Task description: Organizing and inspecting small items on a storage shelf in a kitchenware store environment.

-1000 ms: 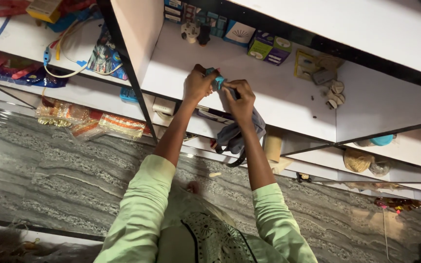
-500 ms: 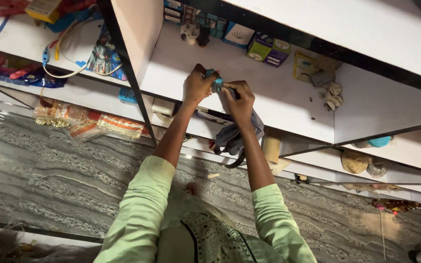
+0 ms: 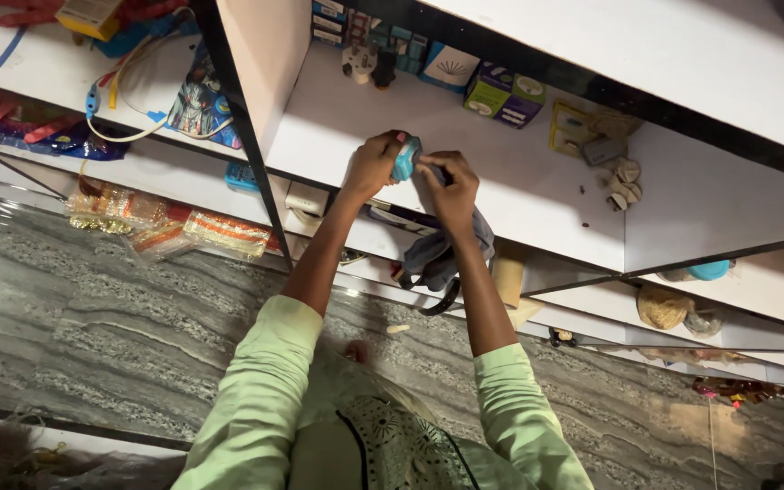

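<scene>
Blue object [image 3: 406,159] — pinched between both hands' fingers [image 3: 428,168], grey cloth [image 3: 442,254] beneath

I'm getting a bright, warm, even picture here, light spread softly across the white shelf [image 3: 519,181] with no hard glare on it. A pale sheen sits on the grey marble floor [image 3: 93,318] at the far left edge. Shadows gather under the shelf boards and in the lower compartments, where things go murky. Focus holds well on both hands; the small items at the right edge look soft. Straight shelf lines lean and fan out, wide-lens stretch toward the corners.
</scene>
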